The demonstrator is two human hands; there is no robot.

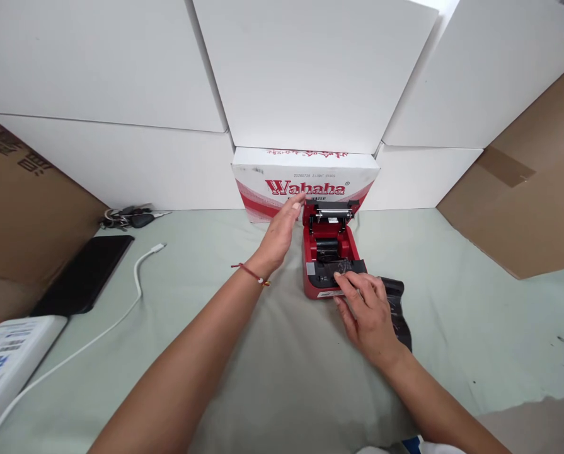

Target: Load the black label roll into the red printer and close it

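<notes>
A small red label printer (311, 277) stands on the cloth with its lid (333, 214) raised. Inside sits a black roll (328, 246), and a shiny dark film (329, 269) lies over the black front part. My left hand (280, 234) reaches to the left side of the lid, fingers stretched out. At the front right corner, my right hand (365, 309) has its fingertips on the film and its thumb lower at the front edge. A crinkled black strip (397, 309) lies beside and partly behind this hand; whether it joins the film is hidden.
A white and red Wahaha box (305, 180) stands right behind the printer, before white boxes (310, 75). Leftward lie keys (130, 217), a black phone (83, 274), a white cable (137, 277) and a white labelled block (17, 359). Cardboard (522, 176) stands at right.
</notes>
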